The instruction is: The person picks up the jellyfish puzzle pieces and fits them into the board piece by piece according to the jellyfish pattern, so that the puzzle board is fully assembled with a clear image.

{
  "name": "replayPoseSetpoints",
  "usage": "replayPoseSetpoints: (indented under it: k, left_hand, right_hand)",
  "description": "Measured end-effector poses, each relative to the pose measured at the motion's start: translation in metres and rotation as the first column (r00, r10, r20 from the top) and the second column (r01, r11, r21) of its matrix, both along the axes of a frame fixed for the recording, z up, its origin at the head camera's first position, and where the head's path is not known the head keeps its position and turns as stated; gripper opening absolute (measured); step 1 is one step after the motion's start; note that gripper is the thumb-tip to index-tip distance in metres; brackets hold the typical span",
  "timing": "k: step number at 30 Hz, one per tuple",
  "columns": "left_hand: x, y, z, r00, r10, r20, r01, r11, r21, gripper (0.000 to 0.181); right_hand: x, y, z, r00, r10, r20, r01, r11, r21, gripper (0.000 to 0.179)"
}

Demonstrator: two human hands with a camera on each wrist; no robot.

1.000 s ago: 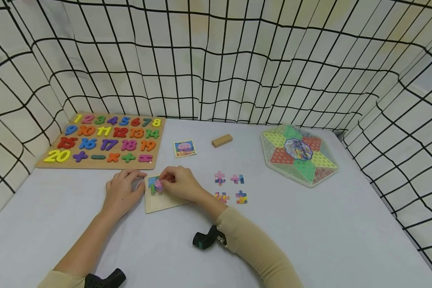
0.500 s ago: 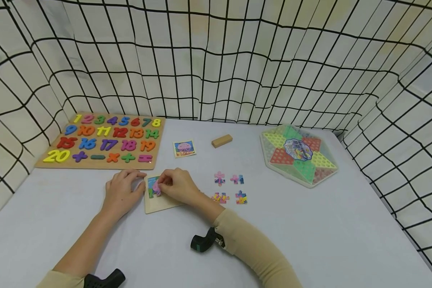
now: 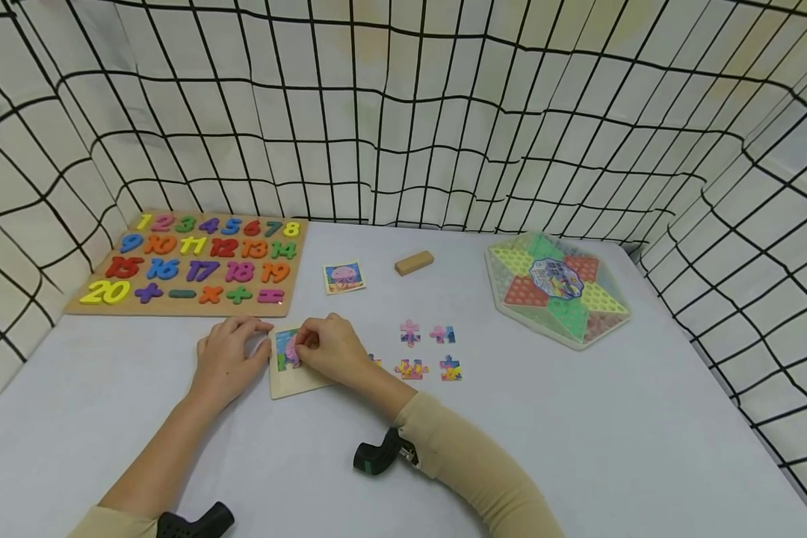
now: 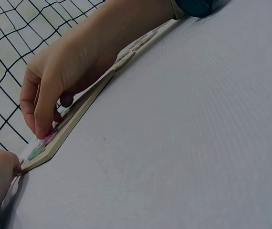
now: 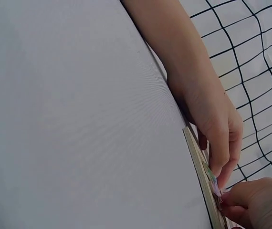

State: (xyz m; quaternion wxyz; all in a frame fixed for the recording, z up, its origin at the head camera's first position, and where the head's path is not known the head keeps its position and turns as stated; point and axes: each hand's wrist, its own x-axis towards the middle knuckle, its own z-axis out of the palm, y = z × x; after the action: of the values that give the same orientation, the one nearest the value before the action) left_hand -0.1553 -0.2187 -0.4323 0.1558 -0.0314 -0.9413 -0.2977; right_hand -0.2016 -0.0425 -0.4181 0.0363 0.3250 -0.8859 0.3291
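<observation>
A small wooden puzzle board (image 3: 299,385) lies on the table between the hands, with a few picture pieces set in its left part. My right hand (image 3: 336,347) pinches a pink puzzle piece (image 3: 291,351) between thumb and index finger, down at the board's surface. In the right wrist view the thumb and finger of the right hand (image 5: 265,202) meet at this piece, which they partly cover. My left hand (image 3: 232,359) lies at the board's left edge, thumb and index fingertips touching it, fingers relaxed and bent. The right hand hides the board's upper right part.
Loose puzzle pieces (image 3: 412,369) lie right of the board, one partly behind the right wrist. Farther back are a picture card (image 3: 344,278), a wooden block (image 3: 414,262), a number board (image 3: 193,269) and a hexagonal game box (image 3: 558,290). Black netting (image 3: 403,112) encloses the table.
My right hand has shifted slightly left and settled with the pink puzzle piece against its neighbours on the board. One loose piece now shows beside the wrist. The left hand stays put.
</observation>
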Motion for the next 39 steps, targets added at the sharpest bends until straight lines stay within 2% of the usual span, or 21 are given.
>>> replayPoseSetpoints:
  k: [5, 13, 21, 25, 34, 39]
  left_hand:
    - [-0.0023, 0.0006, 0.0004, 1.0, -0.004, -0.01, 0.004, 1.0, 0.001, 0.02]
    - [-0.0051, 0.0031, 0.0004, 1.0, -0.008, 0.001, 0.008, 1.0, 0.006, 0.02]
    - [-0.0029, 0.0019, 0.0012, 1.0, -0.009, -0.003, 0.009, 1.0, -0.012, 0.02]
    - [0.0, 0.0007, 0.0011, 1.0, -0.008, -0.006, 0.007, 1.0, -0.009, 0.02]
    - [0.004, -0.0011, -0.0012, 1.0, -0.003, -0.012, 0.003, 1.0, -0.007, 0.02]
    - [0.002, 0.0002, -0.0012, 1.0, -0.001, -0.02, 0.001, 1.0, -0.006, 0.02]
  right_hand:
    - [-0.001, 0.0012, 0.0007, 1.0, 0.017, -0.007, -0.017, 1.0, 0.016, 0.008]
    - [-0.0027, 0.0044, 0.0011, 0.995, 0.09, -0.043, -0.084, 0.987, 0.134, 0.028]
    - [-0.0004, 0.0026, -0.0006, 0.994, 0.082, -0.075, -0.07, 0.987, 0.141, 0.025]
    - [0.0026, 0.0014, 0.0002, 0.993, 0.084, -0.078, -0.07, 0.984, 0.164, 0.024]
    - [0.0036, 0.0001, -0.0036, 0.993, 0.079, -0.082, -0.066, 0.986, 0.151, 0.023]
    - [0.0026, 0.0014, -0.0012, 0.993, 0.062, -0.096, -0.048, 0.988, 0.146, 0.018]
